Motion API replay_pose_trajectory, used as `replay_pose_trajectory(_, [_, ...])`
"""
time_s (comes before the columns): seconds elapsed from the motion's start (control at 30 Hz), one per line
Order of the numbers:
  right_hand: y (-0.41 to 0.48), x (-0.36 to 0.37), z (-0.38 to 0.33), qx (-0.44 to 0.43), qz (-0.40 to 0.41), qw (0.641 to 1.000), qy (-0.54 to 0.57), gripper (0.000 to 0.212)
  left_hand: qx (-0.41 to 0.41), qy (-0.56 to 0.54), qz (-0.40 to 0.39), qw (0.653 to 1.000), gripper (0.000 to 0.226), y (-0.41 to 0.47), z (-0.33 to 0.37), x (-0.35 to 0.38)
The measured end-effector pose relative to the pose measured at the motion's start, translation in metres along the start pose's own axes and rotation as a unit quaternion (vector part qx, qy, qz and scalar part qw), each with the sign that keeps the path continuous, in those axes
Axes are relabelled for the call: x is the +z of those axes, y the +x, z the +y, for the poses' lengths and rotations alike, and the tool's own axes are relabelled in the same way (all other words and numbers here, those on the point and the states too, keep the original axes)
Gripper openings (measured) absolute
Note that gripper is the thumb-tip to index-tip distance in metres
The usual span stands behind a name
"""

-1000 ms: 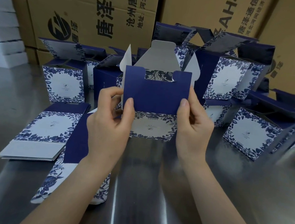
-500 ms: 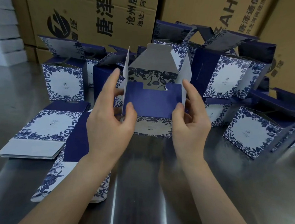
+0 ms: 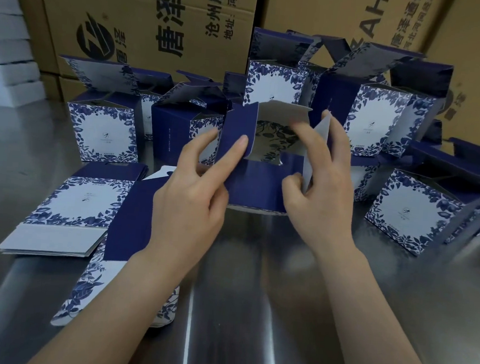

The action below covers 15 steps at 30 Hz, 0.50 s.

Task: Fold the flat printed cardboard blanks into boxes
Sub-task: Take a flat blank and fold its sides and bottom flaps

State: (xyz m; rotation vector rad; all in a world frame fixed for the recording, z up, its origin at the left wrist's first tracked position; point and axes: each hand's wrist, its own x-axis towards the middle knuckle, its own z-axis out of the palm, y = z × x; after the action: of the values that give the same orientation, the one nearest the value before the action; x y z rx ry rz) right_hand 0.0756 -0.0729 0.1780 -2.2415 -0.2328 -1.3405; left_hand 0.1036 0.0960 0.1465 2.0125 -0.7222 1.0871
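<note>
Both side flaps (image 3: 236,135) had swung inward, left hand (image 3: 185,206) pinching one, right hand (image 3: 321,194) gripping the other, so the navy floral cardboard box (image 3: 257,189) looked nearly ready to close.

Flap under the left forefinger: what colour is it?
Plain navy blue flap, best seen in the head view.
</note>
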Motion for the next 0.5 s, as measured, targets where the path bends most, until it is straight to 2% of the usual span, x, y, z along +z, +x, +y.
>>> replay_pose_trajectory(0.23, [0.002, -0.004, 0.000, 0.025, -0.001, 1.000, -0.016, 0.052, 0.016, -0.083, -0.031, 0.996, 0.059, -0.001, 0.008, 0.006])
replay_pose_trajectory(0.5, [0.003, -0.005, -0.002, 0.039, 0.016, 0.995, 0.093, 0.047, -0.009, -0.142, -0.056, 0.988, 0.044, -0.008, 0.010, 0.013])
